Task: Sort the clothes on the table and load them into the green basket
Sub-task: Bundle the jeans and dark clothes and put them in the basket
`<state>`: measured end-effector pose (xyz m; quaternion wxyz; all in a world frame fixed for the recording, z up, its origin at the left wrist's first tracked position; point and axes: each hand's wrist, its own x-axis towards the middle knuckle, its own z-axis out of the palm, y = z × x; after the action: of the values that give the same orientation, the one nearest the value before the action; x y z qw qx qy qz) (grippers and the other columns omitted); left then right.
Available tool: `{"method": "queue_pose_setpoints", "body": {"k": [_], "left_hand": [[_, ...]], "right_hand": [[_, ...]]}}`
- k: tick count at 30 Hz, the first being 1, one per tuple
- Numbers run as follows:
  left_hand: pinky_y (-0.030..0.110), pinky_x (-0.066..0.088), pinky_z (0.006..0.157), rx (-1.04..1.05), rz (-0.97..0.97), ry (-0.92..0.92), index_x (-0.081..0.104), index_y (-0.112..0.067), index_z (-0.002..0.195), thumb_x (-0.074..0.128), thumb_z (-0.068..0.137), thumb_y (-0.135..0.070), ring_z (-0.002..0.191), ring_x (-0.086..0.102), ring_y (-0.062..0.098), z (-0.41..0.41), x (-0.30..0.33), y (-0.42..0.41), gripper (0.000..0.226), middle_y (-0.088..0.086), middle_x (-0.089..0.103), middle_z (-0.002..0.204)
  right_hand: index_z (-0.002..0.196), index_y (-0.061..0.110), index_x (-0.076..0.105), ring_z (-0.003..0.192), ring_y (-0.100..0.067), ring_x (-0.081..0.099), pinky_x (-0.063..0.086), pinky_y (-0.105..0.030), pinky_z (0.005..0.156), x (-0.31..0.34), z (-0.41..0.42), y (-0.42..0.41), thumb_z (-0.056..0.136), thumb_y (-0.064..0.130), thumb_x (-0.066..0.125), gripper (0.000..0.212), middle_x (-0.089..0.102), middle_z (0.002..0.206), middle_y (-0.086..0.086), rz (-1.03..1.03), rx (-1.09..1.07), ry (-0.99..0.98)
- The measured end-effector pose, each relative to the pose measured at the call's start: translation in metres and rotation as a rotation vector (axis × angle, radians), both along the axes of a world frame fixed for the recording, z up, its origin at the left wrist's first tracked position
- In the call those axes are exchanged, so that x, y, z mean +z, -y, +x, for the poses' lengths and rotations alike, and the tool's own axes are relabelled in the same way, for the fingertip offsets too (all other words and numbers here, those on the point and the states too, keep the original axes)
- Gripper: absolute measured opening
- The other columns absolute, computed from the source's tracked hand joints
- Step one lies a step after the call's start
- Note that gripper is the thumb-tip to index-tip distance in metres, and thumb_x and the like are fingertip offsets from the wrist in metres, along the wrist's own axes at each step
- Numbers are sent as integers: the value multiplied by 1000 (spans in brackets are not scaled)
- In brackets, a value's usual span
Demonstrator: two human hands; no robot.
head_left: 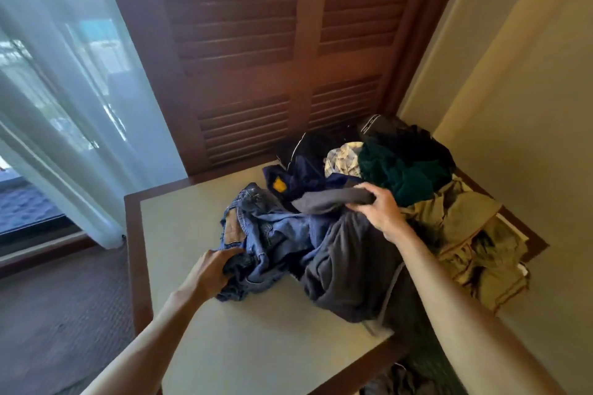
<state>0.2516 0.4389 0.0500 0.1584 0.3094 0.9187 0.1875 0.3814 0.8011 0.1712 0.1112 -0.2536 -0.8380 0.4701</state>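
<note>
The table (199, 346), a pale top in a dark wooden frame, carries the whole unsorted heap of clothes (369, 202) across its far right half; no green basket appears in this view, so you cannot tell where the load must go. Judged from this, you are at the opening step, separating garments, and nothing looks loaded yet. The largest pieces are the dark grey garment (349, 266), spilling toward the near edge, and the olive garment (465, 234), hanging over the right side. Beside them lie the blue jeans (256, 234), crumpled at the left of the heap, with a dark green garment (401, 170) and a navy garment (305, 176) behind. Your left hand (211, 272) curls its fingers around the near edge of the jeans. Your right hand (378, 205) pinches a grey fold (333, 200), lifted above the heap. The next move probably calls for pulling these two pieces apart without dragging their neighbours off the table, then locating the basket.
</note>
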Motion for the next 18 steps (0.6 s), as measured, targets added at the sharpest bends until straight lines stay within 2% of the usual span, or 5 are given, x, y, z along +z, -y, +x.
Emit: {"method": "queue_pose_setpoints", "body": {"k": [6, 9, 11, 14, 18], "left_hand": [[28, 56, 89, 136, 51, 140, 62, -37, 137, 79, 74, -5, 112, 71, 24, -16, -7, 51, 73, 4, 73, 124], [43, 46, 111, 68, 247, 655, 33, -64, 146, 96, 65, -29, 141, 48, 20, -27, 7, 46, 109, -9, 42, 158], [59, 35, 117, 136, 483, 912, 20, -65, 150, 91, 70, -50, 153, 27, 27, -24, 18, 21, 108, -8, 15, 170], [68, 0, 121, 296, 285, 630, -7, -61, 153, 67, 54, -93, 154, -23, 31, -3, 38, -42, 128, -7, -31, 165], [79, -2, 113, 389, -14, 510, 0, -60, 154, 50, 34, -109, 144, -29, 57, 20, 32, -119, 139, 7, -45, 158]], "right_hand": [[111, 14, 66, 107, -28, 60, 46, -32, 93, 72, -38, -35, 87, 16, 77, 27, 63, 113, -12, 254, -155, -127], [137, 31, 55, 132, -41, 41, 37, -49, 110, 50, -32, -42, 72, 60, 79, 76, 43, 139, -14, 439, 19, 271], [154, 44, 26, 149, -41, 15, 24, -56, 119, 25, -21, -30, 54, 78, 80, 119, 13, 164, -9, 380, 179, 527], [152, 56, -11, 151, -44, -15, 13, -67, 117, -33, 2, 7, 48, 79, 81, 140, -26, 165, -7, 426, 406, 776], [155, 42, 20, 150, -46, 4, 24, -66, 114, -95, 16, 33, 72, 58, 82, 105, -6, 166, -11, 579, 372, 792]]}}
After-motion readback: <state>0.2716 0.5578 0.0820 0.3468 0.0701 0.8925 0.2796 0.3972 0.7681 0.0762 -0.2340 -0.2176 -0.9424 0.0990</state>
